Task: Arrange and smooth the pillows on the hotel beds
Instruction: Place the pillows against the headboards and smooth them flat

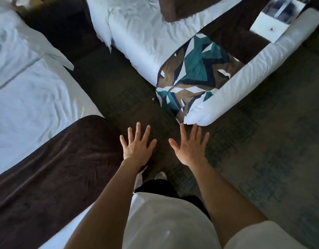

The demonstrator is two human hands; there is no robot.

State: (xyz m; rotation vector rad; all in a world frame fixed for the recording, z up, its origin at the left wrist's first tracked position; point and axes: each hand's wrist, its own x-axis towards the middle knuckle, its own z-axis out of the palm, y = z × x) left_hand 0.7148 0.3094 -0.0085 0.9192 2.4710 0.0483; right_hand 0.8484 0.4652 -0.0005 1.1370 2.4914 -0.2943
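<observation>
I stand in the aisle between two beds. My left hand and my right hand stretch out in front of me over the carpet, fingers straight and spread, holding nothing. The left bed has white sheets and a brown runner across its foot. A white pillow lies on it at upper left. The right bed has rumpled white linen, a patterned teal and brown cushion at its corner, and a long white bolster along its edge. My right fingertips are just short of the bolster's end.
Dark patterned carpet fills the aisle and the right side. A brown runner crosses the right bed at the top. A white device sits near the top right. My shoes show below my hands.
</observation>
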